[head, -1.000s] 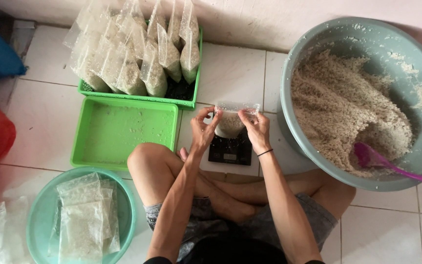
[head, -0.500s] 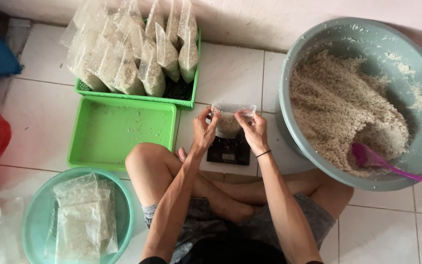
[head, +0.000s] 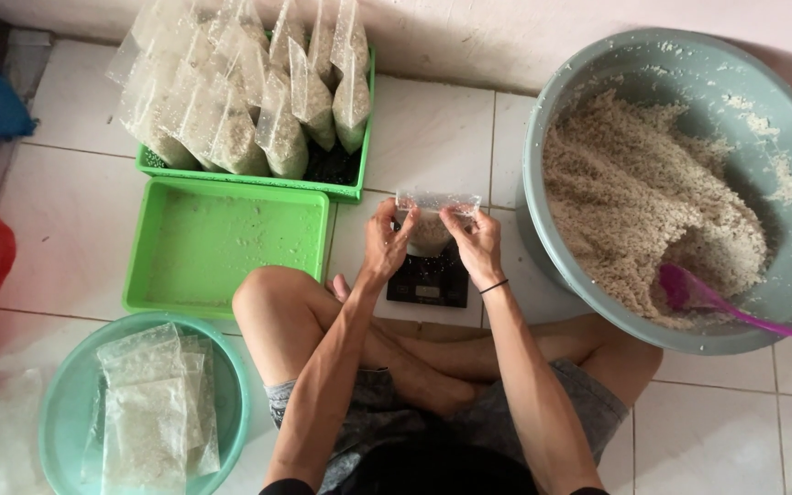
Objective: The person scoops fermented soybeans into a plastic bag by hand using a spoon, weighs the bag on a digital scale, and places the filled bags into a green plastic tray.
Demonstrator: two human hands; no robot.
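Barely shifted, both hands' fingers pinch a clear plastic bag (head: 430, 220), part-filled with pale grain, above the scale (head: 428, 280).

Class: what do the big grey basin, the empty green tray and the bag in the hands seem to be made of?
Basin: likely plastic, matte grey, with a smooth moulded rim. Tray: plastic, uniform bright green, slight sheen. Bag: thin clear plastic film; the contents show through it.

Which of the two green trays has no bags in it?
The nearer green tray, just left of the left hand. The far tray by the wall is packed with upright filled bags.
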